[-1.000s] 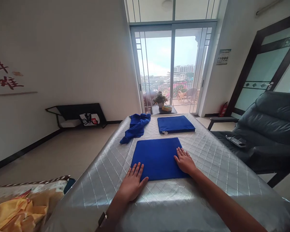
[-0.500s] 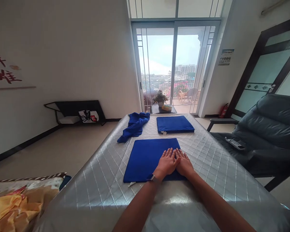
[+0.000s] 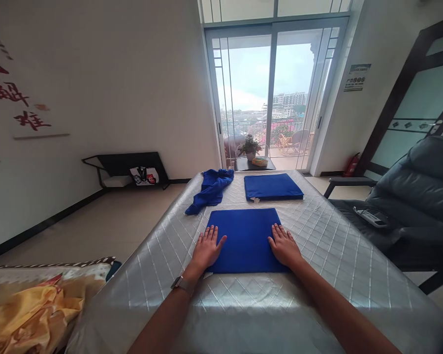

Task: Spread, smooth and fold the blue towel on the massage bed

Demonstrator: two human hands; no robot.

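Observation:
A flat blue folded cloth (image 3: 245, 243) lies squarely in front of me on a silver quilted cover (image 3: 251, 295). My left hand (image 3: 207, 247) rests palm down on its left edge, fingers stretched out and thumb apart. On the right edge lies my right hand (image 3: 285, 244), also flat with fingers extended. Neither hand grips anything. Beyond the cloth, to the right, sits a neat stack of folded blue cloth (image 3: 273, 187) with a small white tag at its near corner. A crumpled blue cloth (image 3: 211, 191) is at the far left.
A dark armchair (image 3: 409, 196) stands along the right side, with a power strip (image 3: 371, 217) on its seat. Past the far edge is a small table with a potted plant (image 3: 250, 146). Yellow fabric (image 3: 33, 312) lies in a heap at the lower left.
My left hand has moved left across the folded cloth, from beside my right hand to the opposite edge. The right hand stays at the right edge. The view has shifted slightly.

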